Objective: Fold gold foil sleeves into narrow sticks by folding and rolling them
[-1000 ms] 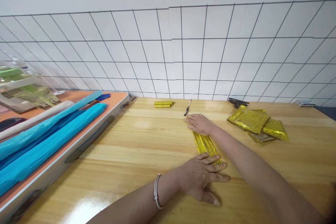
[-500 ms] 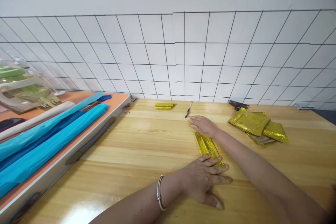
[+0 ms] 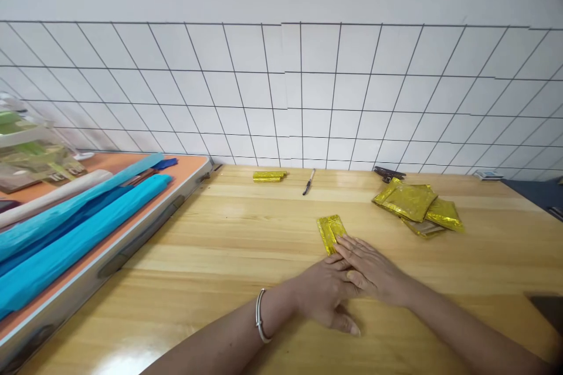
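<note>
A folded strip of shiny gold foil [image 3: 328, 231] lies flat on the wooden table, its near part covered by my hands. My left hand [image 3: 323, 290], with a bracelet at the wrist, rests on the near end, fingers stretched out and palm down. Lying partly over the left fingers, my right hand [image 3: 369, 269] is flat, with its fingertips on the foil's right side. Neither hand grips anything that I can see.
Several flat gold foil packets [image 3: 407, 202] are piled to the right, by a black clip-like object [image 3: 389, 173]. Small gold foil rolls [image 3: 268, 176] and a pen [image 3: 309, 182] lie near the wall. Rolled blue sheets [image 3: 88, 234] rest on an orange surface [image 3: 193, 165] at left.
My right hand has come from the far end of the foil strip toward me, down beside and onto my left hand. The strip's far end is now uncovered. The view has shifted slightly.
</note>
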Demonstrator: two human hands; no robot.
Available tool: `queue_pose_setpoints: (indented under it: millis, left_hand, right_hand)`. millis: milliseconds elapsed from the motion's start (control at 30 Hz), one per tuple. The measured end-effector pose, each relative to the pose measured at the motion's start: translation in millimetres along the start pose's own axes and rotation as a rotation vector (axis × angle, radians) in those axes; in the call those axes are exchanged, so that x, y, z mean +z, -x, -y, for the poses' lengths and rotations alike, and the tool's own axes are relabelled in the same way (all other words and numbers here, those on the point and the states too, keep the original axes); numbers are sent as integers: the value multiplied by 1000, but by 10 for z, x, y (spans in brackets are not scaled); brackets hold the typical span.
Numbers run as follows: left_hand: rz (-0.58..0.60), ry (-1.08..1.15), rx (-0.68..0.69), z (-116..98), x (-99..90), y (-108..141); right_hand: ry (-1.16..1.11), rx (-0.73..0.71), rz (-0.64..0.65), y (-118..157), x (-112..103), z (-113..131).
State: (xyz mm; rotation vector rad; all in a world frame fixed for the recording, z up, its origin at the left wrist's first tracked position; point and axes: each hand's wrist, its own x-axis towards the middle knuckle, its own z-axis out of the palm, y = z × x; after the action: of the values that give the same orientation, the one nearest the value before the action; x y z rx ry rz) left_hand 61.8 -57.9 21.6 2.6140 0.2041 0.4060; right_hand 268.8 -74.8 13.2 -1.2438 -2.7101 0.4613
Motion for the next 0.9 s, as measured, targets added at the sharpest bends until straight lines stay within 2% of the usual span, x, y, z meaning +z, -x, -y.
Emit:
queue_pose_setpoints:
  millis: [133, 233, 367, 433, 500, 567, 667, 767, 900]
  left_hand:
    - [-30, 407, -2, 60, -69, 46]
    - [-145, 624, -185, 138, -148, 122]
    - [-429, 486, -380, 274, -269, 177]
    - [-472, 321, -405, 350, -321, 152]
    - [-370, 118, -375, 433, -363, 95]
    - [-188, -81, -328, 524, -391, 22]
    - [6, -256, -293, 670, -394, -69]
    - [105, -323, -321, 797, -345, -104]
    - [140, -373, -344, 865, -275, -98]
  right_hand:
    - [36, 16, -16, -15, 12, 14]
    - [65, -2, -27, -20, 22, 35]
    - [85, -23, -43, -29, 38, 47]
    - [92, -31, -49, -32, 48, 40]
    - [102, -41, -56, -32, 64, 25]
    - [111, -50, -69, -32, 82, 4]
    - [116, -59, -72, -36, 105, -26]
    - [106, -58, -53, -40, 105, -33]
    - [74, -61, -52, -34, 72, -23]
